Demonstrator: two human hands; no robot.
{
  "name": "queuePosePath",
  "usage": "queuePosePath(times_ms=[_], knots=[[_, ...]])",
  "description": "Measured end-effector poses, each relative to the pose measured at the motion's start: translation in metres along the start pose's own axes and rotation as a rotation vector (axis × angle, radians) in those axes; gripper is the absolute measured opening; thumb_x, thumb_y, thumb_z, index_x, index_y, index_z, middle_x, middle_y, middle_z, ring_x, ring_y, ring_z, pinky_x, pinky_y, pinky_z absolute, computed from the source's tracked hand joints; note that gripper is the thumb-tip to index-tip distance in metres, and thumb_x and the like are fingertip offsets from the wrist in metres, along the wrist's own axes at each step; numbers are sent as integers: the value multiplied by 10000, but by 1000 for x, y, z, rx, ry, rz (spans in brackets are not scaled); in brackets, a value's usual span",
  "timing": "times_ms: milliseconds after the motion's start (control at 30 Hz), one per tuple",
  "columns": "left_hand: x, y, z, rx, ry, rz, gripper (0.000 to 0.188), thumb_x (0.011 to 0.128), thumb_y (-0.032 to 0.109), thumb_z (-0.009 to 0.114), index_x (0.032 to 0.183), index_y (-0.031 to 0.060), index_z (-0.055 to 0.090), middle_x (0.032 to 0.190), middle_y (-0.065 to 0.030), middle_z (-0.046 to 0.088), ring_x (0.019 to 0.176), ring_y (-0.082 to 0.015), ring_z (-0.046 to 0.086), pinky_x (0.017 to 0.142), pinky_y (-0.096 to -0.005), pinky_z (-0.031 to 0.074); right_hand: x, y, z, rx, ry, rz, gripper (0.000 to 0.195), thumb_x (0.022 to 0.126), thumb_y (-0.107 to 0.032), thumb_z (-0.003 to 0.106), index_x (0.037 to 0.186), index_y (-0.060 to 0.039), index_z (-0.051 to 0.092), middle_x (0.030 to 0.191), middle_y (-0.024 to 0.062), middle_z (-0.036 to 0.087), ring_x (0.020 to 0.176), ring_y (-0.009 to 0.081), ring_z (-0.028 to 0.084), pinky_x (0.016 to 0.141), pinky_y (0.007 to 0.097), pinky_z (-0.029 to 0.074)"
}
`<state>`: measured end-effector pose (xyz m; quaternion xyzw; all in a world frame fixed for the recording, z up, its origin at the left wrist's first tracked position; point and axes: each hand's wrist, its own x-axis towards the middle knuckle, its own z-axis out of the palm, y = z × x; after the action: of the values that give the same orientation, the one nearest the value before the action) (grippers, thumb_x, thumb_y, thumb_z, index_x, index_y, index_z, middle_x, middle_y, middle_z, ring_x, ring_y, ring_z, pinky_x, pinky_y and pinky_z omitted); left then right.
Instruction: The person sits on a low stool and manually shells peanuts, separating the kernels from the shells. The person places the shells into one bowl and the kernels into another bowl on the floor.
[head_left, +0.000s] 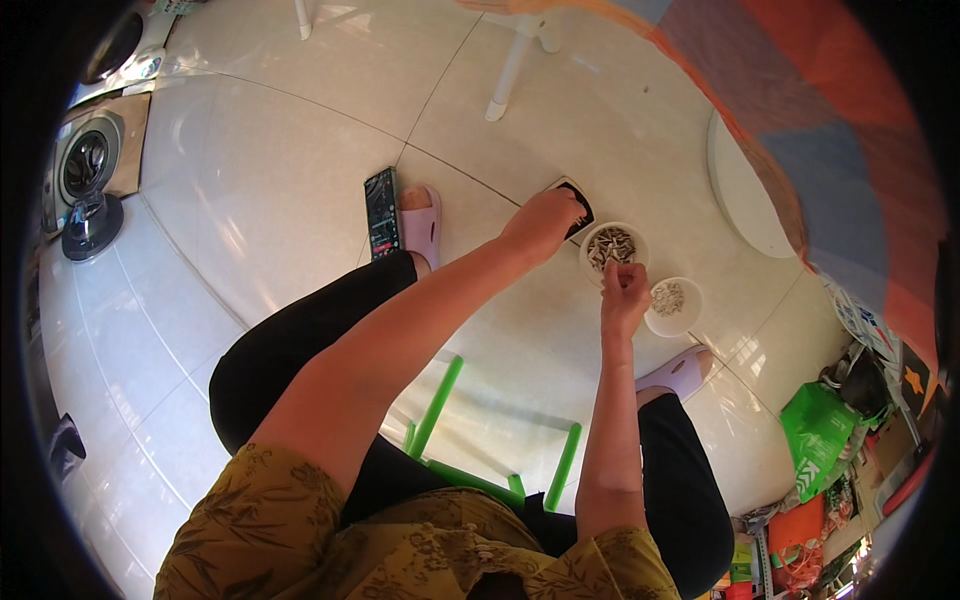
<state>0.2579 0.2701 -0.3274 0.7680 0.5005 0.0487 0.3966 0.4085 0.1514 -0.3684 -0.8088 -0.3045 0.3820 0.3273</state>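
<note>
My left hand (551, 214) reaches over a small black tray with a pale rim (587, 201), fingers bent down at its surface; a few small pale bits show by the fingertips. What it grips is too small to tell. Beside the tray stands a white bowl (643, 241) of dark, striped pieces that look like sunflower seeds (611, 246). At this bowl's near edge is my right hand (626, 292), its fingers curled; whether something is between them cannot be seen. Close by on the right, a second white bowl (691, 319) holds small pale pieces (667, 298).
A phone (382, 210) lies by my left slipper (422, 232). Green stool legs (439, 405) show between my knees. A checked cloth (810, 142) hangs at upper right over a round white base (739, 187). Bags (817, 435) crowd the lower right; a washing machine (86, 165) stands far left.
</note>
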Motion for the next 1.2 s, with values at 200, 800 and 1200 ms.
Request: queuePosePath(times_ms=[200,800,1200], knots=[[-8,6,-13,-524,102,-264,180,753,7,632,931,0,661,834,-123,637,671,-186,622,605,-283,494,1,-26,-1,211,-87,37,173,814,-137,639,756,-12,535,632,35,581,571,87,541,511,225,444],[-36,36,-34,-1492,-103,-462,293,804,34,635,1086,-30,589,982,-109,624,845,-181,619,773,-279,512,15,-131,3,886,-325,155,419,921,-319,425,946,64,593,862,147,643,793,204,616,717,292,497],[-41,99,-77,-1844,-197,-163,246,913,200,487,1109,53,510,1050,-30,517,997,-134,490,862,-309,429,-5,-208,-32,517,-376,-254,391,915,-221,461,676,53,604,714,125,645,664,166,572,643,291,463]])
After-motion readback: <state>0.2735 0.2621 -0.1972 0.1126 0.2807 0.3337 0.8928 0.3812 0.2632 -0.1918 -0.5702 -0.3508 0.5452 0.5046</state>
